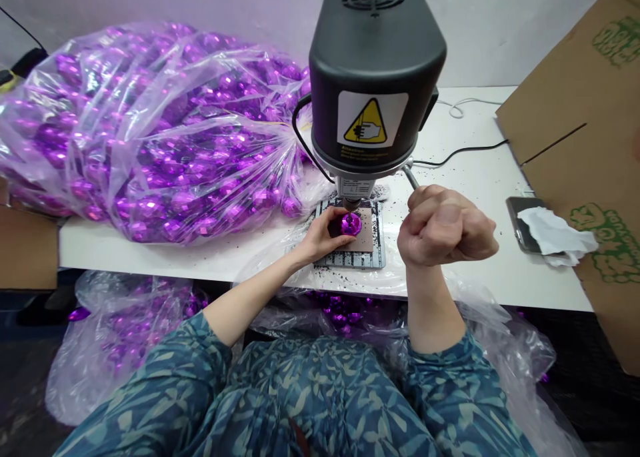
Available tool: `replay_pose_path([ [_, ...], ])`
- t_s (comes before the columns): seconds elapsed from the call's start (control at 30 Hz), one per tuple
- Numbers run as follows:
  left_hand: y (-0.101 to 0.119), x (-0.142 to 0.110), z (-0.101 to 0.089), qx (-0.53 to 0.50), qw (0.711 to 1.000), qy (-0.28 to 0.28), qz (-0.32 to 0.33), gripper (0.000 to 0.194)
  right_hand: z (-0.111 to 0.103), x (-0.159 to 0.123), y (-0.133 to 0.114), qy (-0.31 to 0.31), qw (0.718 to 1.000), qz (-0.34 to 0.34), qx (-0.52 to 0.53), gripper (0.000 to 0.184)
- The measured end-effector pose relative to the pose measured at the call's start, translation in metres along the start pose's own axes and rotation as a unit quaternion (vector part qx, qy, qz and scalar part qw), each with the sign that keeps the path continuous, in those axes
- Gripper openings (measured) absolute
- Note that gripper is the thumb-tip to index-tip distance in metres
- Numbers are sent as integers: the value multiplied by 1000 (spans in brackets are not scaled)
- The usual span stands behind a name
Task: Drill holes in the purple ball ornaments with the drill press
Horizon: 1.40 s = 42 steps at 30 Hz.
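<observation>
Beneath the drill press (377, 63), my left hand (324, 233) grips a shiny purple faceted ball (351, 224) between thumb and fingers. The ball rests on a brown board (365, 243) laid over the slotted metal base (376, 262). The drill's tip is at the top of the ball; whether it has entered the ball I cannot tell. My right hand (445, 227) is closed in a fist round the end of the press's feed lever (410, 176), to the right of the drill head.
A large clear plastic bag (165, 137) full of purple balls fills the left of the white table (500, 270). More bagged balls (130, 330) lie below the table edge. Cardboard (575, 130) stands at right, beside a phone (523, 223) partly under white tissue (555, 233). Dark shavings surround the base.
</observation>
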State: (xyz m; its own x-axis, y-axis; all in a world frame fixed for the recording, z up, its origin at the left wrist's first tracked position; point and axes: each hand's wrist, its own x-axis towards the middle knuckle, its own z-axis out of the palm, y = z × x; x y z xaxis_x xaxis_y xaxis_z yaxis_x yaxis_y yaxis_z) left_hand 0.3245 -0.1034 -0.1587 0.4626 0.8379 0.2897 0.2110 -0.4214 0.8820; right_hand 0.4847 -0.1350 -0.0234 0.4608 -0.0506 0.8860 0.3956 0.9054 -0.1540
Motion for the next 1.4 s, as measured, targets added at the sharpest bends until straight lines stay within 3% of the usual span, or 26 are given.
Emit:
replay_pose_path([
  [0.13,1,0,0,-10,1000,2,12,55,-3,0,2,-52,997,-45,43,46],
  [0.33,-2,0,0,-12,1000,1,23,54,-7,-7,-1,-74,994,-63,49,48],
  [0.43,-2,3,1,0,1000,2,18,54,0,2,-5,-45,999,-18,14,52],
  [0.57,11,-4,0,60,997,43,20,53,19,31,-14,-25,994,102,-40,53],
  [0.7,33,-42,-1,149,982,81,80,47,28,47,-20,-46,982,174,-61,50],
  [0.8,43,-90,5,181,963,-12,201,48,29,47,-20,-42,982,175,-56,49],
  [0.9,39,-128,15,295,896,-130,306,40,29,44,-17,-23,987,153,-31,49],
  [0.97,30,-136,16,338,868,-159,328,40,29,43,-16,-21,989,148,-22,48],
  [1.03,21,-124,10,329,871,-129,341,42,29,44,-16,-27,988,150,-27,48],
  [1.1,13,-97,-7,334,880,-59,332,30,28,45,-17,-31,987,152,-29,50],
  [1.13,10,-80,-18,360,884,-31,297,25,28,45,-17,-32,988,151,-25,51],
  [1.2,5,-45,-45,450,876,2,173,33,27,45,-17,-34,988,151,-15,52],
  [1.3,1,-1,-84,557,830,-27,29,54,25,45,-17,-40,987,154,-9,51],
  [1.4,-5,23,-109,592,800,-93,31,45,24,44,-17,-45,986,160,-15,48],
])
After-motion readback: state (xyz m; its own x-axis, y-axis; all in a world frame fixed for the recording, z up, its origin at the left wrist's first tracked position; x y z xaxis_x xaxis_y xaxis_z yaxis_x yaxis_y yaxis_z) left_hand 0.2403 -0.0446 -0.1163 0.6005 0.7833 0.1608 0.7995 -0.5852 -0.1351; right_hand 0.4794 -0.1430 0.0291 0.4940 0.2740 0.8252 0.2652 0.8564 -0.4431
